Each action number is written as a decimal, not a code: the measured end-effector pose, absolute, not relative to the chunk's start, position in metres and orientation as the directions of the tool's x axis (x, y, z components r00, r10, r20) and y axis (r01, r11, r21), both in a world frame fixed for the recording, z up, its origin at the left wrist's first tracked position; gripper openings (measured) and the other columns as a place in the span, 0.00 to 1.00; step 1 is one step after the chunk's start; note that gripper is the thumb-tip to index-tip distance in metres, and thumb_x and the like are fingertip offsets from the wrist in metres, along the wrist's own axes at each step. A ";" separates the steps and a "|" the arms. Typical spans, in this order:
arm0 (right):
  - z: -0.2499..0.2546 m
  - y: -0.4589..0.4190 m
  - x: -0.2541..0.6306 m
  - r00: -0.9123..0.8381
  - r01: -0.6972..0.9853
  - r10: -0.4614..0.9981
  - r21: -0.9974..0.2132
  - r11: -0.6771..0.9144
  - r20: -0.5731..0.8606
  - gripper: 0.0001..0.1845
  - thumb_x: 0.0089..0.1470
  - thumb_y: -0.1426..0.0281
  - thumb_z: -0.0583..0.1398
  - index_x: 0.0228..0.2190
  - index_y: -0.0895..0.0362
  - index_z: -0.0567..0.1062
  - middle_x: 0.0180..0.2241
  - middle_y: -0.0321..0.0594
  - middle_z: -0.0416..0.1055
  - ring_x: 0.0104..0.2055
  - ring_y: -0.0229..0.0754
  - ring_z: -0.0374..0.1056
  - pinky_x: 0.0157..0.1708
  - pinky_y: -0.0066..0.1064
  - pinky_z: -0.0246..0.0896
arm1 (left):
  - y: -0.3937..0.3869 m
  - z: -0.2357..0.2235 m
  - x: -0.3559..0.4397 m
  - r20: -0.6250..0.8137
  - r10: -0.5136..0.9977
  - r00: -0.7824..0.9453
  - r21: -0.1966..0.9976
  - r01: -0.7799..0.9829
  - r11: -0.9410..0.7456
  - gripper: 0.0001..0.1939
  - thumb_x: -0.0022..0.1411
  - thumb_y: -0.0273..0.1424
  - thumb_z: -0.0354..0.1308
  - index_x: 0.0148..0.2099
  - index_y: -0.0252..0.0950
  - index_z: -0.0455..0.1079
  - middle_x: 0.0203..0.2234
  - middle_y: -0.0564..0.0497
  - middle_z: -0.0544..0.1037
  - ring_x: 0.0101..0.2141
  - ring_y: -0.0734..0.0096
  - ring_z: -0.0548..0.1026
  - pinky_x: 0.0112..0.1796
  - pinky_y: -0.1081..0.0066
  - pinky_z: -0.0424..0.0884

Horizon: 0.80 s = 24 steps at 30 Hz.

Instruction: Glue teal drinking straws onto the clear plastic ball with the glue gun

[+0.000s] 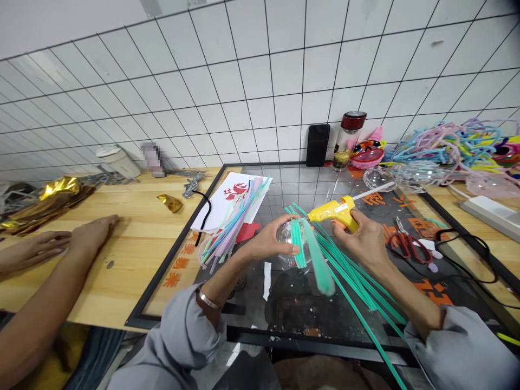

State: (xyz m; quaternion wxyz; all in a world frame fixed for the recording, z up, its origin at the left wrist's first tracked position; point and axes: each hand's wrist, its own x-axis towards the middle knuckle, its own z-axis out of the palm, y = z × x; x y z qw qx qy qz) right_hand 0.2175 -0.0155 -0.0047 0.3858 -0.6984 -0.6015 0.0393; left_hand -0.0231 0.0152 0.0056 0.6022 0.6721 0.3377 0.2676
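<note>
Clear ball and glue gun in hand at the glass-topped table

The clear ball (285,232) is held above the middle of the glass panel (280,319), which has a black frame and lies on the wooden table (138,216). The left hand (268,241) grips the ball from its left side, fingers over the far part and thumb pressed on the green strips (298,238) that run down its surface. A broad green piece (323,273) slants from the ball toward the near side.

The right hand (365,241) is closed around the grip of a yellow glue gun (331,213). Its nozzle points left, at the top of the ball; I cannot tell whether the two touch. A pale glue stick (374,190) juts from its rear.

Beneath the right forearm lies a bundle of green straws (353,273). Left of the ball, pastel straws (235,222) rest partly on white paper (217,187) with a red print. To the right are red-handled scissors (409,248) and a black cable (467,271). Against the far wall stand a phone (318,145) and a bottle (345,143); a tangle of coloured strips (442,141) lies far right. A co-worker's forearm (77,265) rests on the wood at left.
</note>
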 end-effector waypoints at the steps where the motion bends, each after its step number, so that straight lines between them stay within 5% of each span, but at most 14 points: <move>1: -0.004 -0.016 0.217 0.273 0.809 0.873 -0.588 0.020 0.404 0.17 0.43 0.52 0.56 0.20 0.51 0.59 0.16 0.32 0.56 0.19 0.36 0.51 0.25 0.31 0.45 | 0.015 0.005 -0.023 -0.038 0.781 0.623 0.992 0.115 -0.044 0.39 0.44 0.37 0.70 0.58 0.36 0.63 0.48 0.46 0.71 0.43 0.61 0.72 0.42 0.65 0.72; 9: -0.002 -0.016 0.217 0.268 0.814 0.870 -0.580 0.025 0.413 0.18 0.44 0.50 0.55 0.20 0.51 0.60 0.15 0.31 0.57 0.18 0.37 0.52 0.22 0.30 0.45 | 0.021 -0.007 -0.027 -0.117 0.823 0.555 0.980 0.200 0.004 0.45 0.42 0.39 0.71 0.62 0.38 0.61 0.49 0.46 0.72 0.41 0.63 0.73 0.37 0.69 0.72; 24: -0.008 -0.017 0.217 0.265 0.814 0.872 -0.581 0.026 0.411 0.22 0.46 0.46 0.55 0.22 0.52 0.61 0.17 0.34 0.61 0.19 0.37 0.54 0.23 0.31 0.46 | 0.013 0.012 -0.020 -0.077 0.802 0.592 0.991 0.132 -0.003 0.38 0.42 0.35 0.69 0.56 0.35 0.63 0.45 0.47 0.72 0.40 0.65 0.71 0.39 0.68 0.69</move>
